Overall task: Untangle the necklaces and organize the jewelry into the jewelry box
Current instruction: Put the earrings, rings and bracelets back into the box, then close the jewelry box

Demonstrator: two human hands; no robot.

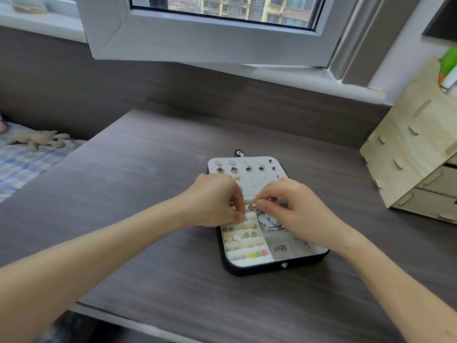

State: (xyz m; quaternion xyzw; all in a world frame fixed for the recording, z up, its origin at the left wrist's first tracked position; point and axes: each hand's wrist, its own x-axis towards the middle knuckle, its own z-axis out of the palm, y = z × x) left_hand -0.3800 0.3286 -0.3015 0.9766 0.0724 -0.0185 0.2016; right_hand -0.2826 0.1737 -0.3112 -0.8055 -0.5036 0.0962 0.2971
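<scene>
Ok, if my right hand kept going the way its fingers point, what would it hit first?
Probably the left hand, at its fingertips: the right hand, pinching a ring, points across at them over the jewelry box. Depth is unclear, so it might reach the ring rolls instead.

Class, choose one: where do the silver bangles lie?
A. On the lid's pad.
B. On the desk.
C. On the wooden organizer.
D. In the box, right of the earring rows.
D: the bangles lie in a box compartment beside the earring rows, below the ring the right hand pinches.
</scene>
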